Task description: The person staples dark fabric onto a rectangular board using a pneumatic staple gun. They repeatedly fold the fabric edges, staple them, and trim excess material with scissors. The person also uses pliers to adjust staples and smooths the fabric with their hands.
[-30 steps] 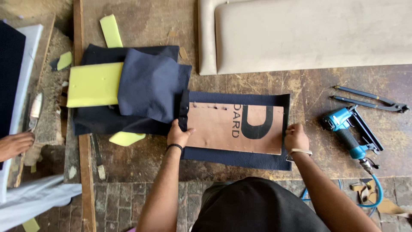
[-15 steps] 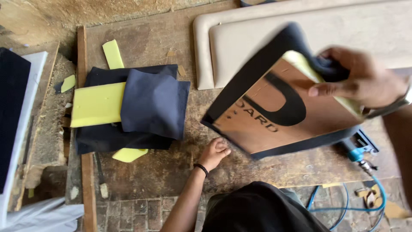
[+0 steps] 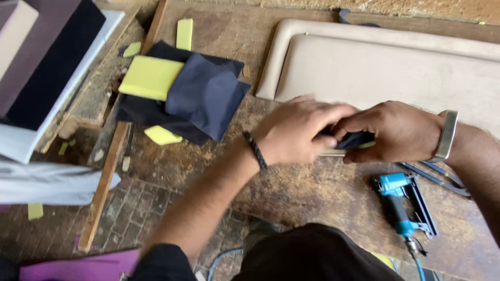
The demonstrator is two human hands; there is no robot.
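Working over the workbench (image 3: 312,208), we take the beige upholstered panel (image 3: 390,67) as our landmark.
Beige panel: lies flat along the far side of the bench, padded face up.
Fabric pile: dark navy fabric pieces (image 3: 203,96) with yellow foam blocks (image 3: 150,77) lie left of the panel.
Left hand (image 3: 297,132): just in front of the panel's near edge, closed over the fabric-wrapped piece (image 3: 354,140), a braided band on its wrist.
Right hand (image 3: 396,130): beside our left, fingers pinching the navy fabric of the same piece, a metal bracelet on its wrist.
Wrapped piece: between both hands, touching them, mostly hidden.
Staple gun (image 3: 398,200): blue, in front of the panel, below our right hand.
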